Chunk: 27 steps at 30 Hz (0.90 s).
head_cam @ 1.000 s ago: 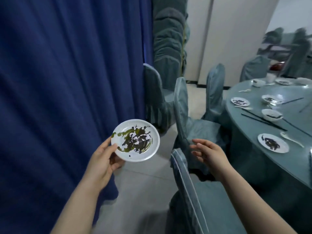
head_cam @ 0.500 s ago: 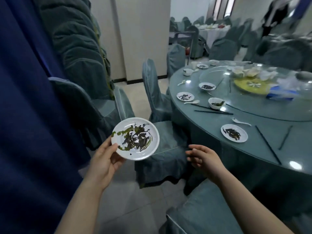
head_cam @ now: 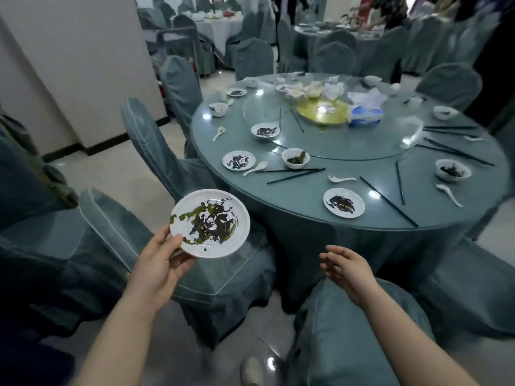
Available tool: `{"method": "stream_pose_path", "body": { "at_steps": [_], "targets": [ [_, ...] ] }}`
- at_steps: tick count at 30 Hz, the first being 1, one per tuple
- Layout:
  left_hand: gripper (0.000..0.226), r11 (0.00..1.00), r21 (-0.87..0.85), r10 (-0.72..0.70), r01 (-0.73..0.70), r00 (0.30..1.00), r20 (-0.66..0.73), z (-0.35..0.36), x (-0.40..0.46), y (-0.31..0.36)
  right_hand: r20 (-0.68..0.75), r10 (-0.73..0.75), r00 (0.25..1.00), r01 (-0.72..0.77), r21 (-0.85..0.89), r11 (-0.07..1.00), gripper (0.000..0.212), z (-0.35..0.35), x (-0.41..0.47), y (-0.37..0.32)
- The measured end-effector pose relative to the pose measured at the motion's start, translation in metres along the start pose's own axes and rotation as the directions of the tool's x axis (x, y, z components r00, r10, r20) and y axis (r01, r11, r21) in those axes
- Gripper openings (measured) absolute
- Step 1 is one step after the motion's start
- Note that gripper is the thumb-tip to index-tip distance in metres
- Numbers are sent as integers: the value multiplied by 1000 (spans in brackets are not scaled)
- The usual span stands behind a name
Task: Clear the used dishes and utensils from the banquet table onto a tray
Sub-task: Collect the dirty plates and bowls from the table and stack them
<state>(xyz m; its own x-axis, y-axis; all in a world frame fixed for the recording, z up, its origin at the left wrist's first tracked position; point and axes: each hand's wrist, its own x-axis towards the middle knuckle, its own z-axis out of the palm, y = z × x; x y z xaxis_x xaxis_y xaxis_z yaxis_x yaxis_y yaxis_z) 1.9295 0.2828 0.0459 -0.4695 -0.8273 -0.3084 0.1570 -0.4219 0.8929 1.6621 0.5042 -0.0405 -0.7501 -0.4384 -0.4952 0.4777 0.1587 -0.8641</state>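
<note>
Turning from the curtain, the tabletop (head_cam: 320,218) fills view; left hand (head_cam: 156,270) grips a dirty plate (head_cam: 210,222), right hand (head_cam: 347,267) relaxed, ready for more.

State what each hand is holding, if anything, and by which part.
The left hand holds a dirty white plate by its near rim, thumb on top. The right hand holds nothing; its fingers are loosely open.

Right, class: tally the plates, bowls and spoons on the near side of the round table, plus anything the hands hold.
Plates: 3, one in the left hand
Bowls: 2
Spoons: 3
Total: 8
</note>
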Motion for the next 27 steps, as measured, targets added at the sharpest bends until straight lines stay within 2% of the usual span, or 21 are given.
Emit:
{"method": "stream_pose_path", "body": {
  "at_steps": [6, 10, 15, 20, 22, 27],
  "targets": [
    [25, 997, 57, -45, 43, 998, 39, 14, 90, 6, -228, 35, 973, -7, 126, 992, 15, -4, 101, -18],
    [25, 991, 113, -72, 70, 997, 13, 32, 151, 18, -385, 125, 914, -63, 169, 984, 18, -11, 175, -32],
    [29, 988, 109, -115, 114, 993, 8, 51, 207, 19, -483, 216, 848, -148, 175, 973, 27, -19, 241, -38],
    [25, 978, 150, -153, 147, 988, 33, 52, 232, 12, -592, 256, 764, -207, 152, 967, 9, -14, 253, -43],
    [25, 978, 121, -175, 172, 984, 14, 49, 242, 12, -582, 243, 776, -191, 150, 970, 10, -3, 248, -44],
    [32, 976, 22, -216, 216, 976, -6, 33, 265, 21, -444, 158, 882, -105, 140, 985, 7, 39, 223, -48]
  ]
}}
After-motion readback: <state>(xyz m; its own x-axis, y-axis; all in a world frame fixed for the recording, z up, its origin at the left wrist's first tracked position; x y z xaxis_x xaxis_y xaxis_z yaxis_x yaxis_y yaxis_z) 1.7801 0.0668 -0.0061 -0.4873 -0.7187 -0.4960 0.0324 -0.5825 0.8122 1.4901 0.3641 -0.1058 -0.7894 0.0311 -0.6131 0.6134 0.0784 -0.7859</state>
